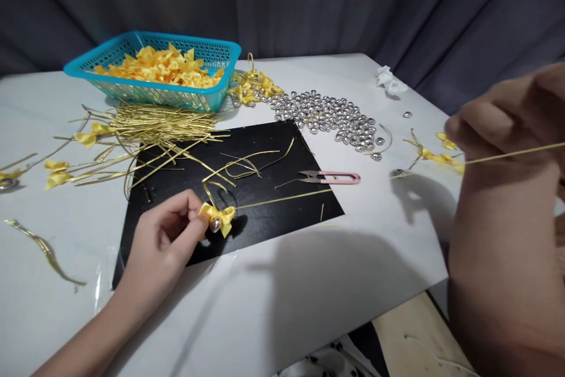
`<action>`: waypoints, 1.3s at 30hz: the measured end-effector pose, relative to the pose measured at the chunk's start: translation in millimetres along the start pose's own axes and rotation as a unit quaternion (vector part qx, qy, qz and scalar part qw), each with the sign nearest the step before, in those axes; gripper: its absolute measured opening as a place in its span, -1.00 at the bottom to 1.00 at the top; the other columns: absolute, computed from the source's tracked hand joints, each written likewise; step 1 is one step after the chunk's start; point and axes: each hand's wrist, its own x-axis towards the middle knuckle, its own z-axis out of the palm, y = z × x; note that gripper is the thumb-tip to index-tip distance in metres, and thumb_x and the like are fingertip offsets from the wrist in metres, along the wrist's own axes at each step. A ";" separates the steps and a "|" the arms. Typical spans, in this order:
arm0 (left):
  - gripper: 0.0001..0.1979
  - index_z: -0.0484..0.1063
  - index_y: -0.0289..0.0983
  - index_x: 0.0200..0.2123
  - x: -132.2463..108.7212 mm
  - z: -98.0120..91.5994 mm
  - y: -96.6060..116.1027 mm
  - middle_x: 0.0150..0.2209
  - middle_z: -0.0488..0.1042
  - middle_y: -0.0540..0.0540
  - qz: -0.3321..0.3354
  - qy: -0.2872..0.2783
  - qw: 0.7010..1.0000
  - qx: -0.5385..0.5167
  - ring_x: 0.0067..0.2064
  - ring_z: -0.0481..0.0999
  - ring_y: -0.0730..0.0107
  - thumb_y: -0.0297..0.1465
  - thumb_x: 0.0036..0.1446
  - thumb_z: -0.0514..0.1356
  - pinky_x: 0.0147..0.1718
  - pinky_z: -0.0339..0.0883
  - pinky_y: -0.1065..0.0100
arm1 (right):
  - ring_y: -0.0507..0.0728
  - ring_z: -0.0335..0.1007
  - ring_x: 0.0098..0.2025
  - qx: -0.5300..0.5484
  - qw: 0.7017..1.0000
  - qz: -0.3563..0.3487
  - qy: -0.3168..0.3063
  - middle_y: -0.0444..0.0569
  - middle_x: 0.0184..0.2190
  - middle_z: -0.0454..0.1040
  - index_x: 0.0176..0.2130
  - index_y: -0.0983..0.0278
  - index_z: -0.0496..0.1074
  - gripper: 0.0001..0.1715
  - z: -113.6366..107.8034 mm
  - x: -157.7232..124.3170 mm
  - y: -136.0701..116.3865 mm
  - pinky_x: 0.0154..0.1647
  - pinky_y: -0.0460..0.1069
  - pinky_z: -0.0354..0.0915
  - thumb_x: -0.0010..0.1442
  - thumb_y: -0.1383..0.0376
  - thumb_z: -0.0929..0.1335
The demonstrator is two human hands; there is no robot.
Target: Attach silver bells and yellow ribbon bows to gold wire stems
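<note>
My left hand pinches a small yellow ribbon bow with a silver bead at its centre, just above the black mat. A thin gold cord runs from the bow to the right, across the mat, to my right hand. That hand is raised close to the camera at the right edge, its fingers closed on the cord's far end.
A teal basket of yellow bows stands at the back left, with a heap of gold cords in front of it. Silver beads lie back centre. Pink thread snips rest beside the mat. Finished bows lie at right.
</note>
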 end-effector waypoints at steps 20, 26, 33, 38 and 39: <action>-0.86 0.32 -0.24 -0.61 -9.9 7.1 13.4 -0.65 0.32 0.03 -0.214 -0.302 0.875 -0.314 -0.66 0.23 0.51 -0.31 -0.15 0.15 -0.69 0.01 0.47 | -0.11 0.33 -0.34 0.286 0.942 -0.161 -0.066 0.02 -0.18 0.41 -0.30 0.41 0.50 -0.89 145.6 47.9 -110.1 -0.45 -0.21 0.27 0.19 0.42 0.34; -0.83 0.33 -0.25 -0.62 -9.2 10.4 10.7 -0.65 0.25 0.08 -0.189 -0.260 0.890 -0.325 -0.62 0.18 0.56 -0.32 -0.13 0.24 -0.69 0.08 0.54 | -0.02 0.43 -0.11 0.267 0.924 -0.273 -0.020 0.15 -0.16 0.47 -0.24 0.50 0.49 -0.85 168.0 40.9 -108.3 -0.03 -0.14 0.36 0.21 0.48 0.31; -0.70 0.26 -0.15 -0.42 -8.1 15.6 9.0 -0.64 0.40 0.13 -0.176 -0.173 0.906 -0.344 -0.65 0.28 0.57 -0.32 -0.10 0.37 -0.69 0.18 0.58 | -0.03 0.45 -0.15 0.215 0.944 -0.248 0.040 0.10 -0.18 0.51 -0.21 0.44 0.51 -0.83 166.1 42.9 -106.5 -0.08 -0.17 0.37 0.21 0.44 0.32; -0.82 0.43 -0.22 -0.43 -8.4 11.9 5.0 -0.57 0.42 0.09 -0.170 -0.191 0.900 -0.354 -0.56 0.37 0.60 -0.30 -0.05 0.35 -0.56 0.30 0.61 | -0.03 0.45 -0.12 0.173 0.949 -0.258 0.059 0.09 -0.14 0.52 -0.19 0.40 0.50 -0.81 165.5 42.4 -104.3 -0.06 -0.14 0.37 0.22 0.46 0.30; -0.82 0.46 -0.22 -0.39 -8.8 11.3 5.3 -0.54 0.44 0.08 -0.168 -0.206 0.892 -0.366 -0.52 0.40 0.60 -0.32 -0.06 0.37 -0.52 0.32 0.62 | -0.03 0.45 -0.12 0.169 0.950 -0.256 0.059 0.09 -0.14 0.52 -0.19 0.39 0.50 -0.81 165.3 42.4 -104.1 -0.06 -0.13 0.37 0.22 0.47 0.30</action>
